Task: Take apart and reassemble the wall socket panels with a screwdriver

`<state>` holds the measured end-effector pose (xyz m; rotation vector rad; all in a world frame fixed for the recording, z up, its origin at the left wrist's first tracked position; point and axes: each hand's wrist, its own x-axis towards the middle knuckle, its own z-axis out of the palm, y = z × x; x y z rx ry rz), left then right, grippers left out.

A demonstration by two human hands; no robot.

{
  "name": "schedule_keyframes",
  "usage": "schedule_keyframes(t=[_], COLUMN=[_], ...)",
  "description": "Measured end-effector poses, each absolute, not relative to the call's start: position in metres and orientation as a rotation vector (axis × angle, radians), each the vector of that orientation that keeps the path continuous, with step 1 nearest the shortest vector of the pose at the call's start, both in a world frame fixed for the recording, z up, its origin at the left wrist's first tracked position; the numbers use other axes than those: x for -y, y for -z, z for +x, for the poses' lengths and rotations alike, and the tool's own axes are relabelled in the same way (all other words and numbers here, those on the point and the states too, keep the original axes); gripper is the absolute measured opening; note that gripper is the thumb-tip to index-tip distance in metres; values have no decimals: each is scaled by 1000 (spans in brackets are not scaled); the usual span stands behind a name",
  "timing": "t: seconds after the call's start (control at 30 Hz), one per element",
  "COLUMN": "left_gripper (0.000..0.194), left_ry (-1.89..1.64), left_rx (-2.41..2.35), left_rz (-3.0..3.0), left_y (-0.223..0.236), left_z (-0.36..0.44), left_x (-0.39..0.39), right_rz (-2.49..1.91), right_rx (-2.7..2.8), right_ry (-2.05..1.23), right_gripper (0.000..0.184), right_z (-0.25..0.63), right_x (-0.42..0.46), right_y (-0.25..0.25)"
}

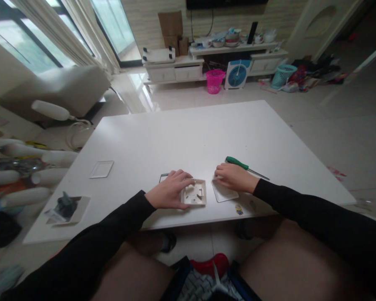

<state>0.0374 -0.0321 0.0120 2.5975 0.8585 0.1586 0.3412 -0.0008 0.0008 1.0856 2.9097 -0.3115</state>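
A shallow white square plastic box (pixel 194 198) lies on the table near its front edge, its inside with small moulded parts facing up. My left hand (pixel 172 189) grips it from the left, fingers over the far rim and thumb at the near side. Behind that hand the corner of a dark-edged frame (pixel 163 177) shows; the rest is hidden. My right hand (pixel 232 176) is closed above a square white panel (pixel 225 195) with a thin grey edge. What its fingers hold, if anything, is too small to make out. A green-handled screwdriver (pixel 237 162) lies just beyond this hand.
On the white table (pixel 188 129), a clear square frame (pixel 102 169) lies left, and an open box (pixel 81 209) with grey items stands at the front left corner. A small yellow sticker (pixel 239 209) sits near the front edge. Beyond stand a pink basket (pixel 214 82) and a fan (pixel 237 75).
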Motion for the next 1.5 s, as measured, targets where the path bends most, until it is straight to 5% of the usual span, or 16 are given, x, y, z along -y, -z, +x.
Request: schedule_keyframes(t=[0.2, 1.27, 1.5], left_gripper=[73, 65, 50], left_ry=[-178, -511, -669], left_rx=[-900, -846, -804], left_rz=[2598, 2747, 2876], left_y=[-15, -15, -8], left_z=[50, 71, 73], left_x=[44, 82, 90], right_rz=[1070, 1181, 1265], right_rx=[-2964, -2752, -2742], right_ry=[577, 511, 576], right_gripper=[18, 20, 22], right_z=[312, 294, 292], right_x=[40, 70, 74], right_y=[-14, -2, -5])
